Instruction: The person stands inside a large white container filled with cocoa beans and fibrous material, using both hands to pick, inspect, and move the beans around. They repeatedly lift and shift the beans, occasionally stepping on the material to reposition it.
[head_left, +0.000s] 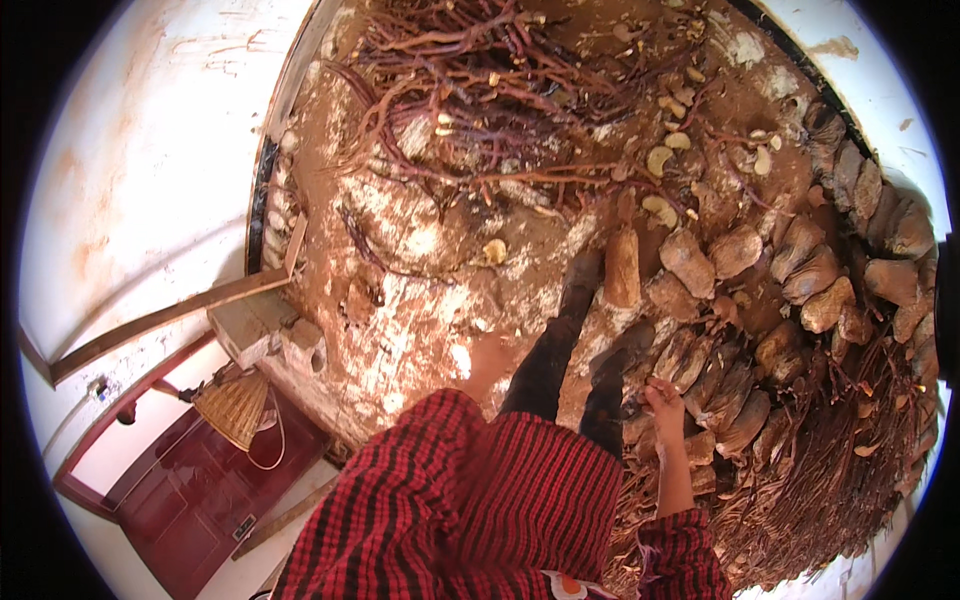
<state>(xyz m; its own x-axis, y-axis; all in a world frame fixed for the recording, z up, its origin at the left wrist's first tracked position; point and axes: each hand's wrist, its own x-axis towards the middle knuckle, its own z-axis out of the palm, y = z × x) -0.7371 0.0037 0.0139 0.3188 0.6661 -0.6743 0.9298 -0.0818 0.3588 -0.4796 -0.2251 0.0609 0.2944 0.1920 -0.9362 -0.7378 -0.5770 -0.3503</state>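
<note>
My right hand (664, 409) is at the edge of a heap of large brown lumps (679, 356), which could be tubers or stones. Its fingers are bent together, and whether they pinch something small is unclear. Beyond the red and black checked left sleeve (442, 420), my left hand (491, 366) is a blur low over the earthen floor (420, 322). Its fingers cannot be made out. My feet, in dark trousers (551, 360), are between the hands. An upright-looking brown block (622, 268) lies just past them.
Reddish-brown roots or stems (480, 82) are piled ahead. Pale curved pieces (660, 160) are scattered to their right. A thick bundle of thin stems (810, 465) lies at right. On the left are a concrete block (251, 322), a wooden strip (172, 319), a wicker basket (232, 405) and a dark red door (202, 480).
</note>
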